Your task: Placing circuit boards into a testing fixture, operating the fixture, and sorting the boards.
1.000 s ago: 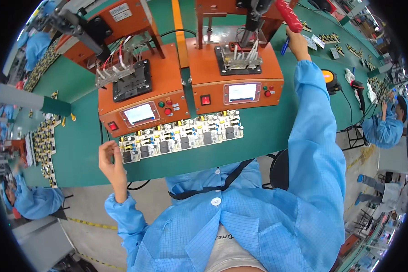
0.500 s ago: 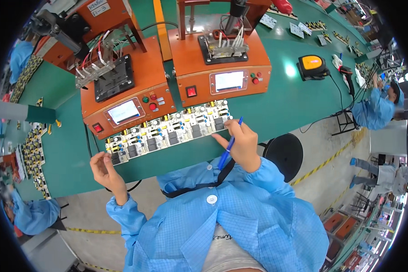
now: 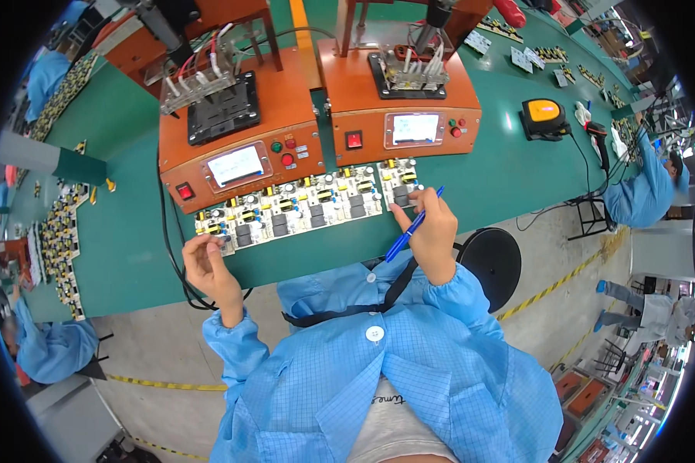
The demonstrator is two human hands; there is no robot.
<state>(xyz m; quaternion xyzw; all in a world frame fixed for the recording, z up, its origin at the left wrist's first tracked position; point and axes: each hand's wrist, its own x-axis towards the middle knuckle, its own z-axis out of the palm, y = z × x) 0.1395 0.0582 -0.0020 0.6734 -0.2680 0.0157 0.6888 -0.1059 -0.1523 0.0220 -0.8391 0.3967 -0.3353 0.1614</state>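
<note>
A long row of circuit boards (image 3: pixel 316 208), crowded with yellow, white and black components, lies on the green table before me. My left hand (image 3: pixel 212 272) pinches the left end of this row, thumb and fingertips closed at its near corner. At the opposite end one single circuit board (image 3: pixel 399 179) sits apart, with a narrow gap between it and the others. The thumb and index finger of my right hand (image 3: pixel 434 238) grip this single board by its near right side. A blue pen (image 3: pixel 409 233) is tucked slantwise in the same hand.
Two orange test machines (image 3: pixel 243 158) with screens and buttons stand just behind the boards. A yellow-and-black scanner (image 3: pixel 543 117) sits to the right, with cables beyond it. More circuit boards (image 3: pixel 60 231) are piled at the left. A round black stool (image 3: pixel 490 268) stands by the table's near edge.
The rightmost circuit board has come apart from the row, leaving a gap. My right hand moved slightly right with it. The whole view has shifted a little.
</note>
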